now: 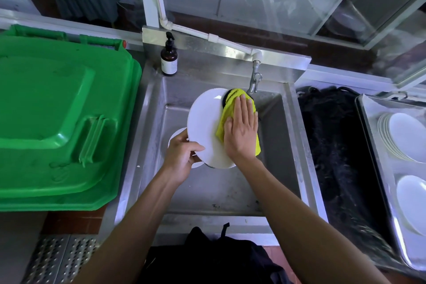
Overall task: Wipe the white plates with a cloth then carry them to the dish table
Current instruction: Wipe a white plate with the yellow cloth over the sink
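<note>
Your forearms bare to near edge of view, no sleeves showing. Left hand and right hand bare: no gloves, rings or watch. Dark garment at your waist, small strap sticking up.

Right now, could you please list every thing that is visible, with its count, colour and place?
held plate: one, white, over the sink, tilted
second plate: one, white, behind the held plate
cloth: one, yellow, pressed on the held plate
sink: one, steel, centre
tap: one, metal, above the sink
pump bottle: one, brown, sink's back left corner
bin lid: one, green, left
tray: one, steel, right, holding white plates
left hand: grips the held plate's rim
right hand: flat on the cloth
</note>
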A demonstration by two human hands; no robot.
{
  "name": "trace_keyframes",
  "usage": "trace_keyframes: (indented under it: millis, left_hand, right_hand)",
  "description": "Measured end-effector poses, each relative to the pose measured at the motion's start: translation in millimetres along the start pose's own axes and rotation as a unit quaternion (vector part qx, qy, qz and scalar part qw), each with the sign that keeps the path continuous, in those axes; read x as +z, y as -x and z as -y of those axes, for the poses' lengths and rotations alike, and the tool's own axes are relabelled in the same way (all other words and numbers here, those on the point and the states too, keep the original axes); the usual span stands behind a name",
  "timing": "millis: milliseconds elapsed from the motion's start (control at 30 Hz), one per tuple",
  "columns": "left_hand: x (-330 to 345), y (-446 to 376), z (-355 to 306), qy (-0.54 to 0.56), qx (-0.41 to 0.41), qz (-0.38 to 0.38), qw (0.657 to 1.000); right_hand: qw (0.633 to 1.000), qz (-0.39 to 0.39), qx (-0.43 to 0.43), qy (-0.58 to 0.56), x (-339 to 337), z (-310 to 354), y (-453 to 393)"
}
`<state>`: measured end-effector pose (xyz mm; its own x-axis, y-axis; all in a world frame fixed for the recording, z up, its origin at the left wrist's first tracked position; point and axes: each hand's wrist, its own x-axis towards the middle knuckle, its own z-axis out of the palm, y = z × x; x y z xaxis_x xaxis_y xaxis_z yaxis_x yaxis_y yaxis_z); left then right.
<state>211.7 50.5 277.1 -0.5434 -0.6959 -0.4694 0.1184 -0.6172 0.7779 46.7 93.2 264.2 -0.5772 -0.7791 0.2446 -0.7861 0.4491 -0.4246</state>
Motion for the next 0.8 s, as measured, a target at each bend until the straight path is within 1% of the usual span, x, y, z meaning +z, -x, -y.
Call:
trace_keyframes:
  millis: [133,200,300,433,633,700,800]
  left_hand:
    - [4,-2,6,0.007,-0.007,0.005,1.000]
    - [5,-3,7,0.014,-0.012,0.010,1.000]
    - [8,-5,6,0.024,-0.014,0.007,1.000]
    - [10,-11,2,0.053,-0.009,-0.002,0.999]
    - [6,-14,2,0.059,-0.001,-0.013,0.998]
    - [3,-13,2,0.048,0.002,-0.012,0.999]
    - [-1,-12,0,0.030,0.000,-0.012,0.999]
  right_hand:
    - [0.998,0.027,0.050,-0.030,5,-3,20]
    - [0.996,0.043,0.061,-0.047,5,1,27]
    - [0.995,0.060,0.032,-0.075,4,14,39]
    - [0.995,0.065,-0.027,-0.077,3,23,56]
    - [0.989,0.076,-0.113,-0.059,3,0,70]
    - [0.991,0.077,-0.103,-0.039,5,-11,68]
    - [0.995,0.072,-0.061,-0.009,7,-24,62]
